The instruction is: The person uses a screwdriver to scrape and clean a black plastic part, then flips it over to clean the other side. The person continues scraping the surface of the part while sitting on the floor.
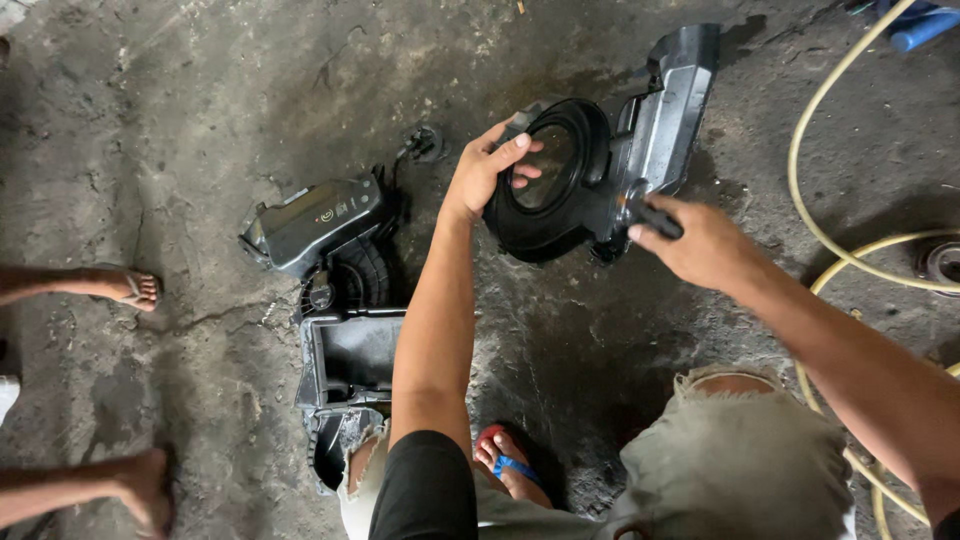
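Observation:
I hold a black plastic blower housing (640,130) up above the concrete floor. It has a round opening facing me and a long flat duct part at the upper right. My left hand (485,170) grips the rim of the round opening, fingers hooked inside. My right hand (700,240) is shut on a black tool handle (655,217) whose tip meets the housing's lower right side. A second black housing part (330,280) with a fan wheel and an open box section lies on the floor to the left.
A yellow hose (820,200) loops over the floor at the right, near a blue object (925,25) in the top corner. Another person's bare feet (135,290) show at the left edge. My foot in a red sandal (505,460) is below.

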